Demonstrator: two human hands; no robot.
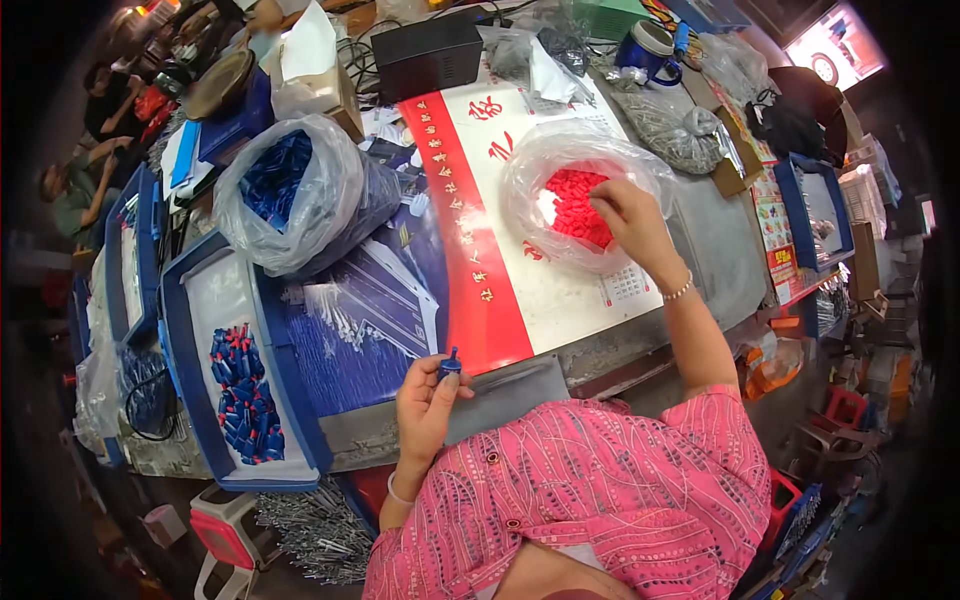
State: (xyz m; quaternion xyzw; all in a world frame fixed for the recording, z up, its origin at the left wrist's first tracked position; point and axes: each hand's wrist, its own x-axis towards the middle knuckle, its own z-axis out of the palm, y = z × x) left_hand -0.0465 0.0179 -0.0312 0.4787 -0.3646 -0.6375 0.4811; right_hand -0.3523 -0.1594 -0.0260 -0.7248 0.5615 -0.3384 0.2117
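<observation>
Near the table's front edge, my left hand (424,408) pinches a small blue plastic part (450,367) with a narrow stem pointing up. My right hand (637,228) reaches over a clear plastic bag (527,172) of small red plastic pieces (573,208). Its thumb and fingers are drawn together at the heap's right side; whatever lies between the fingertips is too small to make out. On the left, a blue tray (297,405) with a white lining holds a pile of blue parts with red bits (246,405). Behind it stands a clear bag (335,180) full of blue parts (277,183).
A red and white printed sheet (480,290) covers the middle of the table. At the back are a black box (427,55), a dark blue mug (648,52) and a bag of small metallic-looking pieces (668,128). Another blue tray (815,215) stands at right. Other people sit at far left.
</observation>
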